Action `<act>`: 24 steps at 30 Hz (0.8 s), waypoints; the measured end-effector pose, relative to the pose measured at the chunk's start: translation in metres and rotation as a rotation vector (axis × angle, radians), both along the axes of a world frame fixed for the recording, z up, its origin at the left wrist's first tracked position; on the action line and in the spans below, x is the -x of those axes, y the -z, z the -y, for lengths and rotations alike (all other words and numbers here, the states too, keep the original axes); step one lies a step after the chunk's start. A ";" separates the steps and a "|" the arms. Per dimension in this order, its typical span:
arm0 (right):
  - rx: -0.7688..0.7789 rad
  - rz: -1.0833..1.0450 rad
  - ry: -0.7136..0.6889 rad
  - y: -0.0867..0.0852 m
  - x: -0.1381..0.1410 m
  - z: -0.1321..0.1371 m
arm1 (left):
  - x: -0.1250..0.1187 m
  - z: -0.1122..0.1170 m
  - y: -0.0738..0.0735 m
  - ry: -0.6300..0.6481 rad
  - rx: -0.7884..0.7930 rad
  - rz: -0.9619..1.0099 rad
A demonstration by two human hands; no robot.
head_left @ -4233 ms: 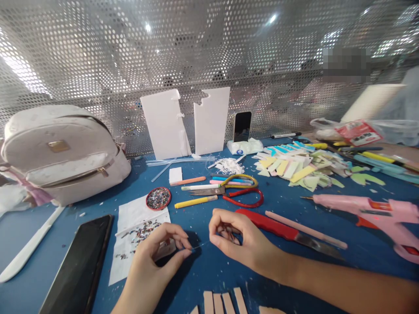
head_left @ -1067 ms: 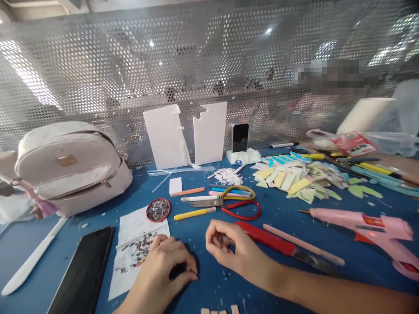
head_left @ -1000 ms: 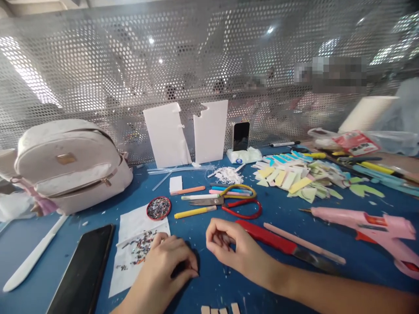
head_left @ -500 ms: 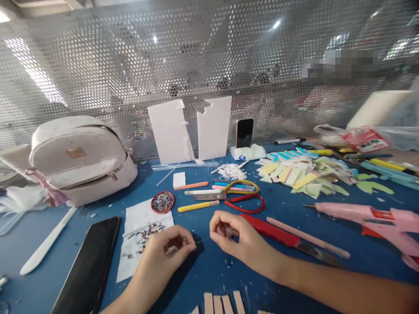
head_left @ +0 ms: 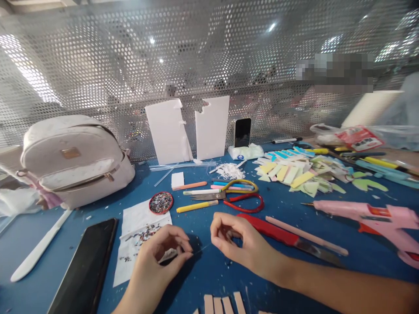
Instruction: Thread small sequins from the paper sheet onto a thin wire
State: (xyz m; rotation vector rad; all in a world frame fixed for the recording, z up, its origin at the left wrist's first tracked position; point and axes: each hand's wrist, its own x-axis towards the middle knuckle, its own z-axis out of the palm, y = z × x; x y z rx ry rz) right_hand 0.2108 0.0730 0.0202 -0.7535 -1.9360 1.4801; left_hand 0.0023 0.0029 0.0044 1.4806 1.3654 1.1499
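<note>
A thin, pale thread (head_left: pixel 203 249) runs through the air between my two hands, just above the blue table. My left hand (head_left: pixel 159 259) is closed in a pinch on its left end, thumb against fingertip, over the edge of a white paper sheet (head_left: pixel 121 264). Curled fingers of my right hand (head_left: pixel 240 237) pinch the other end. Loose multicoloured beads (head_left: pixel 144 235) lie on the paper, and a red-rimmed round dish (head_left: pixel 161 203) of similar beads rests at its top edge. Beyond my right hand are scissors (head_left: pixel 229 196) and a red-handled knife (head_left: pixel 271 229).
Left: a black phone (head_left: pixel 85 266), a white plastic knife (head_left: pixel 41 248), a pale backpack (head_left: pixel 77 161). Right: a pink glue gun (head_left: pixel 369 213), a pink stick (head_left: pixel 306 235), paper scraps (head_left: pixel 297 170). Markers (head_left: pixel 196 206) lie ahead, pale strips (head_left: pixel 218 304) near me. White boards (head_left: pixel 168 133) lean on the perforated screen.
My left hand has tipped slightly and shifted a little lower, its fingers opening a wider gap above the thumb. My right hand stays nearly in place. The view has shifted slightly.
</note>
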 end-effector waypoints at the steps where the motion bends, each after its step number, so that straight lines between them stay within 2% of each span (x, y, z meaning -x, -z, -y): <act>1: -0.001 -0.002 -0.002 0.001 0.000 0.000 | 0.000 0.000 0.001 0.007 -0.007 0.000; 6: 0.006 -0.004 -0.018 0.005 0.001 -0.001 | -0.001 -0.001 0.003 0.025 0.003 0.032; 18: -0.034 -0.019 -0.024 0.007 -0.003 0.002 | -0.006 0.002 0.010 0.077 0.041 0.325; 24: -0.029 -0.018 -0.034 0.009 -0.002 0.000 | -0.006 0.001 0.012 0.083 0.034 0.379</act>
